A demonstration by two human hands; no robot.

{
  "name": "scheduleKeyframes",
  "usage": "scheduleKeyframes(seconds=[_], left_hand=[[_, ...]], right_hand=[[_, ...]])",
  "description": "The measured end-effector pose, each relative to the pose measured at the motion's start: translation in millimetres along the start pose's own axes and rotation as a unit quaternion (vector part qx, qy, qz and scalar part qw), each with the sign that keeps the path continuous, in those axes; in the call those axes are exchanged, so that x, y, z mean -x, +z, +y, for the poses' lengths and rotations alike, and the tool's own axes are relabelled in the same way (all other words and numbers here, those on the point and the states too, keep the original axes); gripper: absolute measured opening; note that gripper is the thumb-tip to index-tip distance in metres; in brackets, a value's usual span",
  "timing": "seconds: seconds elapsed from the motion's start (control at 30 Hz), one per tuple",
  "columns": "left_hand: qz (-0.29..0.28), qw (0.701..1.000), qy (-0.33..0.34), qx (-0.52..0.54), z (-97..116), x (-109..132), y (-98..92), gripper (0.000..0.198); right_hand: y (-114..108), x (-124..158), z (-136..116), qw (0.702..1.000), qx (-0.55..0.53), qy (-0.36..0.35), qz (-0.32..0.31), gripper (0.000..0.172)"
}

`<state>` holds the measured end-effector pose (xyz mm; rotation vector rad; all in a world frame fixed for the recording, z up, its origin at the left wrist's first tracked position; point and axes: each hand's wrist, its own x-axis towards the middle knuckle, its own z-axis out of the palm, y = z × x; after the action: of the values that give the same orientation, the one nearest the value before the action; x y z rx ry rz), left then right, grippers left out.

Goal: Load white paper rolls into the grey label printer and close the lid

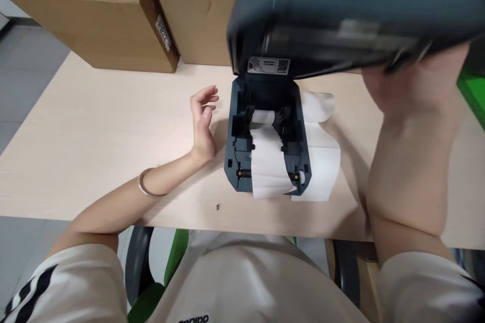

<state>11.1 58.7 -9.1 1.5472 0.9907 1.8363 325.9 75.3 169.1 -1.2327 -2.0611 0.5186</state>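
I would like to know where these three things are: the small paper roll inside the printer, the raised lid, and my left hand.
Paper roll (pixel 262 117): head view, on its curved white surface.
Raised lid (pixel 341 5): head view, on its broad, blurred dark surface.
Left hand (pixel 203 133): head view, just below the thumb.

Wears a pale short-sleeved shirt (pixel 242 277) with black sleeve stripes (pixel 40 285), dark chest lettering (pixel 194 319), slim bracelet (pixel 141 184) on left forearm (pixel 178 175).
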Motion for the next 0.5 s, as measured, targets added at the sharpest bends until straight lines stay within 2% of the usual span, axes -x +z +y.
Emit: scheduleKeyframes(seconds=[0.03,0.07,0.1,0.17,0.23,0.3,0.37,0.43,0.5], left_hand=[[-0.002,1.000,-0.006,0.001,0.3,0.3,-0.1,0.057],[-0.003,1.000,-0.009,0.003,0.6,0.6,-0.2,0.057],[-0.004,1.000,-0.011,0.006,0.8,0.7,-0.4,0.057],[-0.003,1.000,-0.009,0.010,0.8,0.3,-1.1,0.056],[-0.005,1.000,-0.009,0.006,0.5,-0.4,-1.8,0.058],[-0.014,1.000,-0.010,0.001,0.4,-0.6,-2.2,0.059],[-0.031,0.999,-0.009,0.000,1.0,-0.2,-2.2,0.060],[-0.048,0.999,-0.009,0.003,2.3,0.6,-1.9,0.059],[-0.058,0.998,-0.013,0.000,4.0,1.1,-1.6,0.058]], right_hand=[[-5.0,3.1,-0.6,0.999,-0.042,-0.011,0.007,0.078],[-9.6,6.3,-1.0,0.997,-0.062,-0.034,-0.019,0.064],[-13.5,9.4,-1.3,0.994,-0.056,-0.060,-0.077,0.056],[-18.5,15.0,-1.8,0.970,-0.002,-0.099,-0.222,0.058],[-20.3,19.7,-2.8,0.947,0.036,-0.117,-0.297,0.063],[-21.6,24.2,-5.2,0.942,0.066,-0.124,-0.305,0.058],[-24.0,29.5,-10.4,0.941,0.093,-0.138,-0.296,0.043],[-26.4,36.4,-19.5,0.939,0.113,-0.162,-0.281,0.026],[-26.1,44.6,-31.4,0.941,0.130,-0.189,-0.251,0.020]])
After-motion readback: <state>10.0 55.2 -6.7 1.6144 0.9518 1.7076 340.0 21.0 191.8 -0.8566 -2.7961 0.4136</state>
